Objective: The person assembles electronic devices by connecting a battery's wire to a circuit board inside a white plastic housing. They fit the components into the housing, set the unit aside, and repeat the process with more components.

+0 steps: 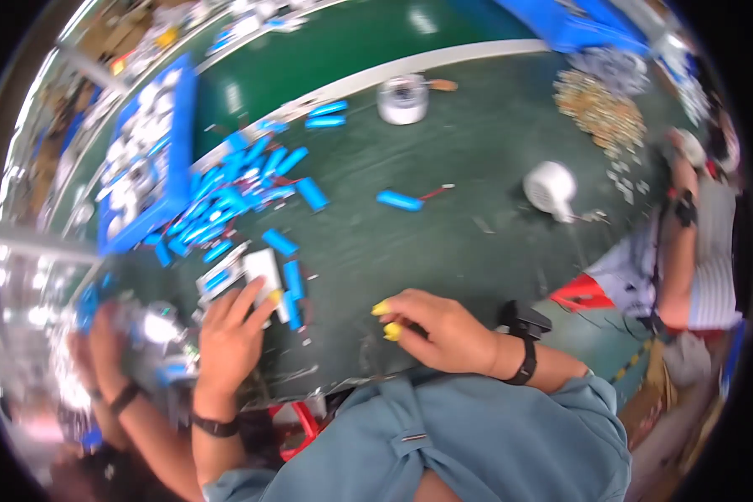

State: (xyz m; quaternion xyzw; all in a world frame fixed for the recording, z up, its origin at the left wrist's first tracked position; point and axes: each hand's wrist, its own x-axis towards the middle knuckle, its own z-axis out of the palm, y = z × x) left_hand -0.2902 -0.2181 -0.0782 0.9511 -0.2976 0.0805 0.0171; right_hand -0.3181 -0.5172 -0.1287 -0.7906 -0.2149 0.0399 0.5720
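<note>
White flat rect. block (263, 264) lies on the dark green bench (443, 259) at L hand (228, 339) fingertips, L fingers part-spread over its near end, can't tell if gripping. R hand (445, 333), w/ yellow fingertip covers (391, 332), is off to the right, thumb & index a narrow gap apart. Smooth blue cyl. cells (293, 279) sit just beside the block; beyond, a jumbled blue pile (213, 209) w/ thin red wires next to a blue bin (183, 125).
</note>
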